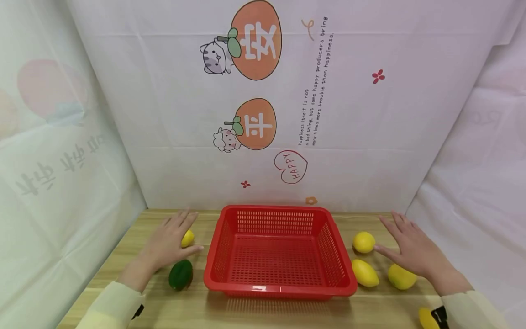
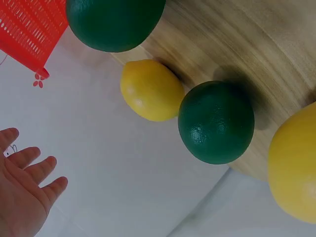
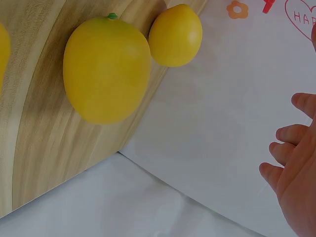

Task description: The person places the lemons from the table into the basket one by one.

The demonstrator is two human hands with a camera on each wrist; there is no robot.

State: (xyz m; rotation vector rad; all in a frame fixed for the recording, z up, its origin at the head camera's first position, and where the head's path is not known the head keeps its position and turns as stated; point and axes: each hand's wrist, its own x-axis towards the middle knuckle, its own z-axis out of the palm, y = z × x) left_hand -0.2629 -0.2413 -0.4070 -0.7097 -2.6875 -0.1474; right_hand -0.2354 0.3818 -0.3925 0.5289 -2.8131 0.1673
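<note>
My left hand (image 1: 170, 240) hovers with spread fingers over the left side of the table, partly hiding a lemon (image 1: 187, 238). Close below it lies a dark green fruit (image 1: 181, 274). The left wrist view shows a second green fruit (image 2: 216, 122) beside the lemon, plus a large yellow fruit (image 2: 296, 165) at the edge. On the other side, my right hand (image 1: 415, 249) is held out flat, its thumb near a round lemon (image 1: 364, 242). Under that hand sits a yellow-green fruit (image 1: 402, 277) with a green stem tip. Neither hand holds anything.
A red plastic basket (image 1: 281, 291) with slotted walls stands between the hands, nothing inside. Against its right side lies another lemon (image 1: 365, 273). One more yellow fruit (image 1: 427, 318) is near the right wrist. White printed cloth (image 1: 345, 178) walls the wooden table at back and sides.
</note>
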